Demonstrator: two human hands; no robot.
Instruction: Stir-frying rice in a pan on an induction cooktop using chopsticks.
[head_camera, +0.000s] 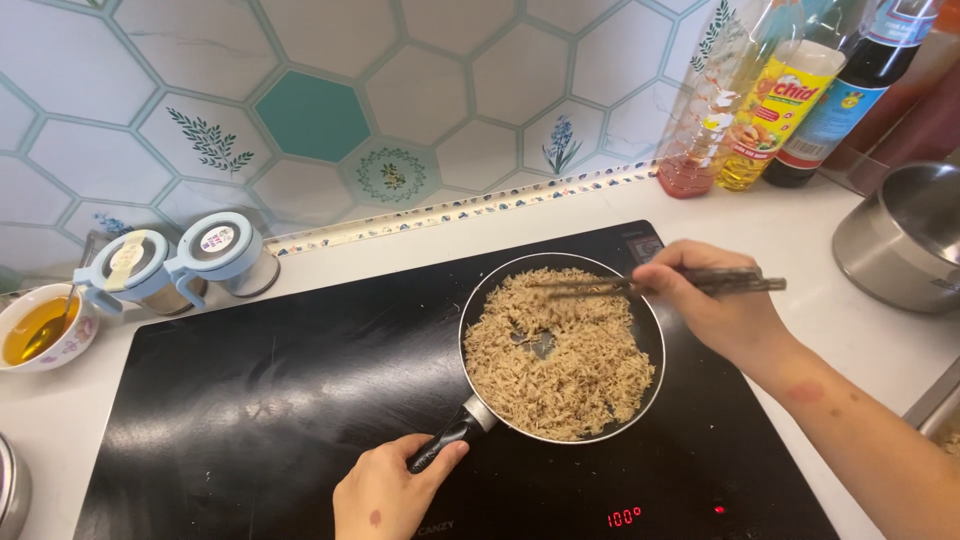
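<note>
Left hand: my left hand (385, 492) is at the bottom edge of the view, fingers curled shut around the black plastic handle (443, 444) of the round dark non-stick frying pan (650, 340).
Right hand: my right hand (712, 300) reaches in from the right, over the pan's far right rim, fingers pinched together on a pair of dark wooden chopsticks (640, 285).
Chopsticks: they lie nearly level, tips pointing left and resting in the top of the food; their back ends stick out to the right past my knuckles.
Pan: it sits on the flat black glass induction cooktop (260, 400), handle pointing down-left towards me.
Food: pale brown shredded, crumbly food (570, 360) covers most of the pan floor, with a small bare patch left of centre.
Cooktop display: red lit digits (622, 517) glow at the near edge, just right of my left hand.
Left counter: two glass seasoning jars with pale blue lids (180, 262) stand by the wall; a small white bowl of golden liquid with a spoon (42, 328) is beside them.
Right counter: tall sauce and oil bottles (790, 90) stand against the hexagon-tiled wall (310, 115), and a steel pot (900, 240) is near my right forearm.
</note>
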